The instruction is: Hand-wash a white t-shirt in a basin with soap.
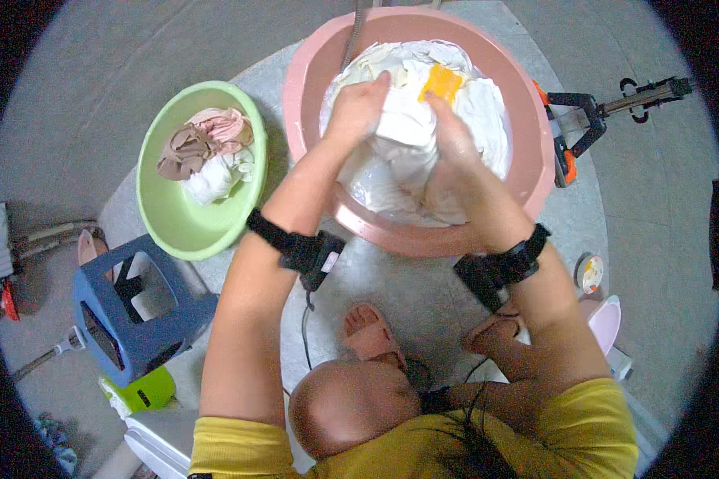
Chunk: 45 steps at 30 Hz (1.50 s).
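A large pink plastic basin point(416, 242) stands before me with wet white cloth point(404, 123) and soapy water in it. On the cloth, in the upper middle, lies a yellow-orange bar point(444, 84), perhaps laundry soap. My left hand point(359, 108) is over the left part of the cloth, thumb raised, its fingers partly hidden against the fabric. My right hand point(458, 143) is on the right, its fingertips at the lower edge of the bar; blur hides whether it grips the bar or the cloth.
To the left, a green plastic basin point(215, 230) holds brown, pink and white clothes point(207, 149). A blue plastic stool point(186, 317) lies lower left, near a green container point(150, 392). A black and orange clamp-like tool point(593, 123) is right of the pink basin. A hose point(353, 39) hangs over its rim.
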Available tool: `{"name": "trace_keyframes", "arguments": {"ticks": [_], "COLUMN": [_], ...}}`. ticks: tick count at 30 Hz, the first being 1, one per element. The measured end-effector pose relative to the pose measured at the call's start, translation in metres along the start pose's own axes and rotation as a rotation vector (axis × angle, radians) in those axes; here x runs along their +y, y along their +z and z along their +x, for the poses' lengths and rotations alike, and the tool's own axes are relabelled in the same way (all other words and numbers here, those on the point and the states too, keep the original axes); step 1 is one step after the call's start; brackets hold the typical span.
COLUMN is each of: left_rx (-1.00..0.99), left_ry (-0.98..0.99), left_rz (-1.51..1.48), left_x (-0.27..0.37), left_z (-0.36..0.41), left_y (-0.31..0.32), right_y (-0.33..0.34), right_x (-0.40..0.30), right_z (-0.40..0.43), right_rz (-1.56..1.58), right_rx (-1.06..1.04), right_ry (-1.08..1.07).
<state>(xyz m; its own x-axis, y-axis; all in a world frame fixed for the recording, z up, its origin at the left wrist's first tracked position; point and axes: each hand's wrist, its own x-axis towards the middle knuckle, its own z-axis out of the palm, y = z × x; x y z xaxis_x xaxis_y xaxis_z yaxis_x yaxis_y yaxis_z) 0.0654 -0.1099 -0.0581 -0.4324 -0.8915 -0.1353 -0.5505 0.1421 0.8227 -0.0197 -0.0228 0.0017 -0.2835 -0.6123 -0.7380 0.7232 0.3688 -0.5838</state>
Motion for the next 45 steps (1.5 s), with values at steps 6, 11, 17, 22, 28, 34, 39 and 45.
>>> {"name": "trace_keyframes", "arguments": {"ticks": [6,11,17,22,28,34,39,45], "left_rx": [-0.214,-0.341,-0.319,-0.58,-0.775,-0.909,-1.1,-1.158], "left_ry": [-0.233,-0.082,0.273,0.399,0.202,-0.159,-0.205,-0.093], "left_rz": [-0.283,-0.184,0.411,0.792,0.955,0.894,0.933,0.907], "left_x": [-0.028,-0.029,-0.028,0.002,0.003,0.005,-0.026,-0.027], "left_z": [0.005,0.004,-0.008,-0.048,-0.054,-0.032,-0.014,-0.011], "left_y": [-0.029,-0.027,-0.008,0.024,0.06,0.098,0.154,0.157], "right_y": [-0.064,-0.087,-0.105,-0.106,-0.1,-0.119,-0.142,-0.13], "right_x": [-0.031,-0.032,-0.016,-0.007,-0.015,-0.03,-0.014,-0.031], "right_z": [0.043,0.057,0.055,0.03,0.061,0.093,0.12,0.091], "right_rz": [-0.966,-1.078,-1.879,-2.386,-2.485,-2.321,-2.286,-2.29], "right_rx": [0.11,0.07,-0.028,-0.269,-0.599,-0.982,-0.851,-0.607], "right_ry": [-0.418,-0.376,-0.613,-0.411,-0.035,-0.268,-0.413,-0.259]}}
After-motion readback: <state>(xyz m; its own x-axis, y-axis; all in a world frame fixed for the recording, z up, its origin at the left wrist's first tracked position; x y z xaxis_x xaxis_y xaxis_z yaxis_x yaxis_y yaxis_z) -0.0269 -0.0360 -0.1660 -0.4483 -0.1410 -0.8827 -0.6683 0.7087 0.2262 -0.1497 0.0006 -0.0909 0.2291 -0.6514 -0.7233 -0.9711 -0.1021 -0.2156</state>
